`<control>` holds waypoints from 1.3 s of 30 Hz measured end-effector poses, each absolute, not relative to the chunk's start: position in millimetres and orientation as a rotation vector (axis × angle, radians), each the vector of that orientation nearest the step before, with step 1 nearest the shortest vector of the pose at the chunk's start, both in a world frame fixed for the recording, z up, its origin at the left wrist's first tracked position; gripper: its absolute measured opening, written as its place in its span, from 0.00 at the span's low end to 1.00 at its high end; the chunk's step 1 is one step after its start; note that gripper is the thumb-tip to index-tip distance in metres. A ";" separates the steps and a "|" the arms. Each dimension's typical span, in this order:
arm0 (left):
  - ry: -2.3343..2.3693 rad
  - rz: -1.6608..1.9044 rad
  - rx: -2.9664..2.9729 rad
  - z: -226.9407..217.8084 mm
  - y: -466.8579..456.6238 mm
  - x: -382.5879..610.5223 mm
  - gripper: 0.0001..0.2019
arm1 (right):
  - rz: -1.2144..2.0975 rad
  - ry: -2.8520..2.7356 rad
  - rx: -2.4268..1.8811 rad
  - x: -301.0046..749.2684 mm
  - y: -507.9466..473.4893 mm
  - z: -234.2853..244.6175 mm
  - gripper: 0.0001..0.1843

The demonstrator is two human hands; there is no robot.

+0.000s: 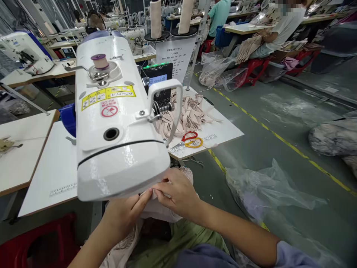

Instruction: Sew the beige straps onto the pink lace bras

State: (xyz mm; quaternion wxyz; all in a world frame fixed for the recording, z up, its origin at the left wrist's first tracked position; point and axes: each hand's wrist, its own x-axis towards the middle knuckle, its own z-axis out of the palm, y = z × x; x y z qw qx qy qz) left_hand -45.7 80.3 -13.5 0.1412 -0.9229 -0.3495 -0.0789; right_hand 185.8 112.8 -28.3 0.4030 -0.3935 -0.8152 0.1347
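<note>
A white sewing machine point(111, 119) fills the middle of the view, its head hiding the needle area. Just below its front end, my left hand point(125, 212) and my right hand point(178, 195) meet, fingers pinched on a pale pink fabric piece point(158, 212) that hangs down toward my lap. The fingertips of both hands press together on the fabric's edge right under the machine head. More of the same fabric point(122, 245) drapes below my left wrist.
A heap of beige straps point(189, 115) lies on the white table point(223, 130) right of the machine, with red and yellow-handled scissors point(192, 139). Thread cones point(156, 18) stand behind. Plastic bags point(264, 190) lie on the floor. People work at far tables.
</note>
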 end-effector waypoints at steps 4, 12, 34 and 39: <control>-1.168 -0.169 -2.578 -13.3 71.9 -30.5 0.23 | 0.876 -1.959 -0.980 192.7 102.4 -46.2 0.15; -1.410 -0.226 -2.438 -6.8 51.3 10.6 0.23 | 0.951 -1.880 -0.967 196.1 109.7 -40.9 0.22; -2.375 -0.886 -2.427 -10.9 45.9 23.8 0.16 | 1.069 -2.023 -0.793 188.3 175.2 -7.1 0.13; -2.450 -1.025 -2.410 -11.6 47.1 26.3 0.15 | 1.011 -2.123 -0.818 187.2 176.8 -9.1 0.14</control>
